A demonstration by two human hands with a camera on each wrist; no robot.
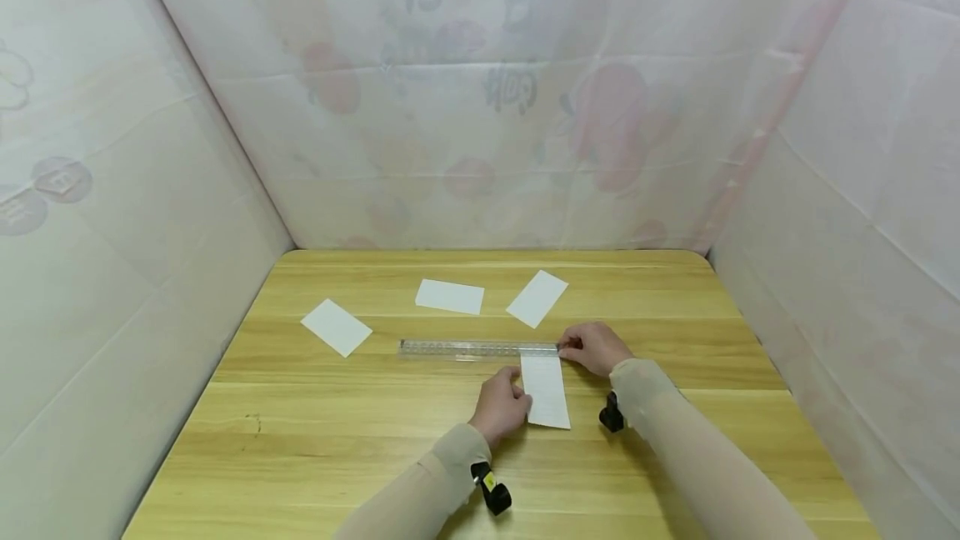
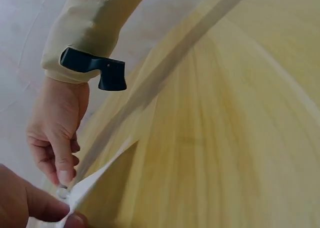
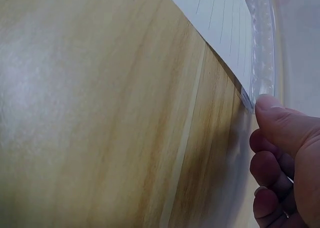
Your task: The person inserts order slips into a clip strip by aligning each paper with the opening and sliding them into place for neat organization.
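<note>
A clear plastic ruler (image 1: 457,349) lies crosswise on the wooden table (image 1: 360,440). At its right end my right hand (image 1: 596,348) pinches it, thumb (image 3: 272,111) on the tip and the other fingers curled below. A lined white paper slip (image 1: 545,392) runs from under the ruler's right part towards me. My left hand (image 1: 501,407) pinches the slip's left edge between thumb and finger. In the left wrist view the slip (image 2: 95,180) rises off the wood at one edge, with a shadow beneath. The right wrist view shows ruled lines on the slip (image 3: 220,28) beside the ruler.
Three more white paper slips lie farther back: one on the left (image 1: 337,327), one in the middle (image 1: 450,297) and one to the right (image 1: 537,298). Printed cloth walls (image 1: 480,148) stand around the table's back and sides. Each wrist carries a black camera mount (image 1: 491,490).
</note>
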